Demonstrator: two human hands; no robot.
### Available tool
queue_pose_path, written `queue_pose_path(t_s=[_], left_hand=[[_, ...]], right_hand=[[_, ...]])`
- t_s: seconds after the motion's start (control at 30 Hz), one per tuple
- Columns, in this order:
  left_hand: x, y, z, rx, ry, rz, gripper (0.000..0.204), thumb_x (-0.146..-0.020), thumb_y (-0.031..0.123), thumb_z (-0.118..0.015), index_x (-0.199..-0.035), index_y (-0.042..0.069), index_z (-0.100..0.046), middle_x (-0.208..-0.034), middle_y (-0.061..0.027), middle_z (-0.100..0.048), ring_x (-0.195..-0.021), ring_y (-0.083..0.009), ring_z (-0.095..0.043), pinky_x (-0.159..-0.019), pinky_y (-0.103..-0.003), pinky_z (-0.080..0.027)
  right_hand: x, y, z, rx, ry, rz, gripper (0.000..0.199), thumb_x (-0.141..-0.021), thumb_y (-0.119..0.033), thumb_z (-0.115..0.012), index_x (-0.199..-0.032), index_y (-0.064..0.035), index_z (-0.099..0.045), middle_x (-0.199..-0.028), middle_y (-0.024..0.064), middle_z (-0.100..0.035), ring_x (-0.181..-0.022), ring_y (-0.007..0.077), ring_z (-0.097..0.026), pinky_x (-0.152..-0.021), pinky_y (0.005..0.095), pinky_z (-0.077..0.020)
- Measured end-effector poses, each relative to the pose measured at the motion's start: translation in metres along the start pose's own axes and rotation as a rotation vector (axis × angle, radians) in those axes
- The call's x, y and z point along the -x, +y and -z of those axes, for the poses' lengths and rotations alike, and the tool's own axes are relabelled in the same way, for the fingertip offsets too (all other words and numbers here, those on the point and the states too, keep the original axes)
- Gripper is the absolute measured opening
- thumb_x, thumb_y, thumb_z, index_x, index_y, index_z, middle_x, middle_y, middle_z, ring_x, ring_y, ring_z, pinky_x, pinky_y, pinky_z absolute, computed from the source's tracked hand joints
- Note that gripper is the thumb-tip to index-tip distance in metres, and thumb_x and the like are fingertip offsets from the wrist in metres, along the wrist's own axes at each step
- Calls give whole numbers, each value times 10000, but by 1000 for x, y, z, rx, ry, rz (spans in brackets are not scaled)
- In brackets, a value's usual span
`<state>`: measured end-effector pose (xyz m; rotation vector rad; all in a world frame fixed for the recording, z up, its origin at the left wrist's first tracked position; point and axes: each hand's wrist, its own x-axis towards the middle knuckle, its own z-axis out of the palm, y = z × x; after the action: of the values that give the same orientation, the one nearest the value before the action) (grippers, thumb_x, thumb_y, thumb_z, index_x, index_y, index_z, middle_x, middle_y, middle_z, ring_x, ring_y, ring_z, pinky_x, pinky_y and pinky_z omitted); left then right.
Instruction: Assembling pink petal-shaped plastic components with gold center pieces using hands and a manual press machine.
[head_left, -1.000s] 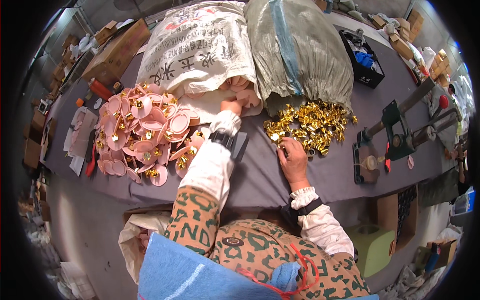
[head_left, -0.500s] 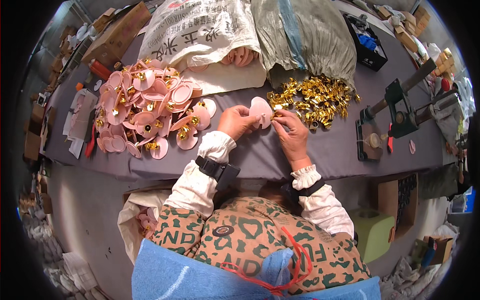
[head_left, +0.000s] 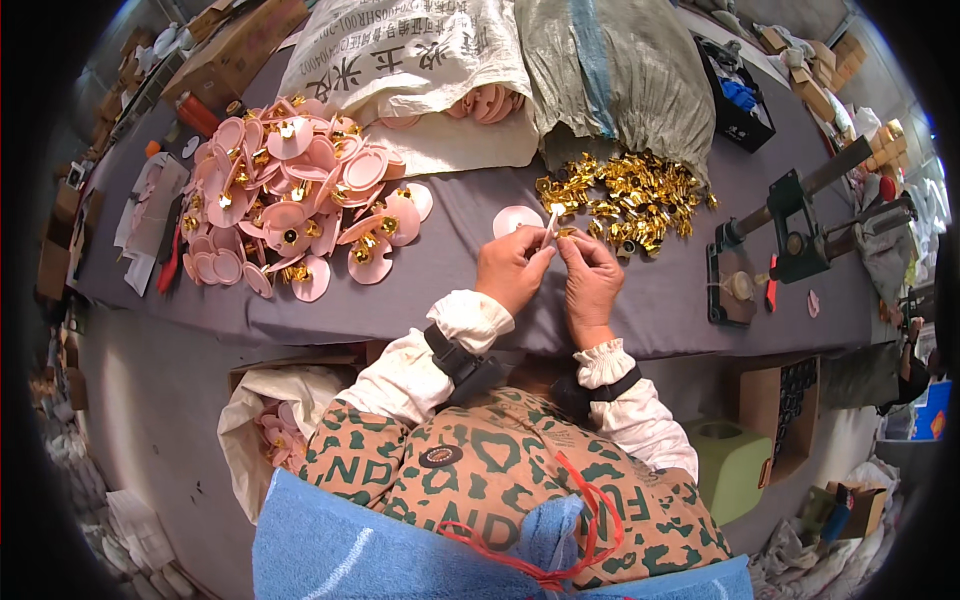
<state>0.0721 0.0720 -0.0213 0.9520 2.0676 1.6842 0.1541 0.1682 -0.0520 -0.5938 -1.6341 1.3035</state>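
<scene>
My left hand (head_left: 510, 268) is closed on a thin pink disc (head_left: 552, 224), turned nearly edge-on. Close to its right, my right hand (head_left: 592, 282) pinches a small gold metal clip (head_left: 568, 233) against the disc; their exact contact is hidden by the fingers. Another pink round disc (head_left: 516, 219) shows just beyond my left knuckles, partly covered by them. Beyond my right hand lies a heap of shiny gold clips (head_left: 640, 205). To the left spreads a large pile of pink discs (head_left: 290, 200), many with gold clips fixed on them.
A white woven sack (head_left: 420, 75) with pink discs at its mouth and a grey sack (head_left: 625, 90) stand at the back. A dark green hand press (head_left: 733, 275) is on the right, near a black bin (head_left: 735, 90). Below the grey-covered table (head_left: 440, 280) sits a green stool (head_left: 735, 460).
The held disc has turned from face-on to edge-on, and my left hand has moved right and closer to my right hand. The other disc now shows separately behind. The view has shifted slightly.
</scene>
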Motion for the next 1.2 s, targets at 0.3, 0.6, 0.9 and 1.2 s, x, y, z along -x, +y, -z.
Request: queue_pose_path(t_s=[0.3,0.6,0.9,1.2], left_hand=[[-11,-2,26,-325,127,-672,302,-797,13,-668,-1088,89,-648,-813,-101,-649,-732,-281,-615,-661,-377,-503],[-25,-16,101,-407,82,-409,176,-828,33,-666,-1005,35,-663,-871,-118,-674,-791,-244,-648,-685,-330,-510],[-97,16,270,-650,846,-232,374,-805,92,-639,-1174,36,-626,-987,-166,-699,-843,-266,-685,-770,-362,-520],[-78,-45,53,-727,-37,-257,393,-817,255,-679,-1163,79,-623,-1279,-213,-537,-1176,-369,-497,-1002,-452,-402]], right_hand=[[2,-27,-24,-428,50,-594,191,-860,-171,-731,-913,3,-671,-824,42,-690,-688,103,-641,-575,213,-489],[-35,-32,-14,42,-405,-561,266,-893,-264,-676,-948,-4,-690,-896,67,-715,-659,109,-668,-519,224,-473],[-67,28,-2,898,-399,417,315,-758,-101,-718,-1063,-89,-639,-1038,91,-626,-1035,290,-547,-906,395,-446],[-35,22,22,577,-216,381,184,-807,-93,-715,-959,-27,-634,-963,130,-609,-901,301,-607,-804,370,-491]])
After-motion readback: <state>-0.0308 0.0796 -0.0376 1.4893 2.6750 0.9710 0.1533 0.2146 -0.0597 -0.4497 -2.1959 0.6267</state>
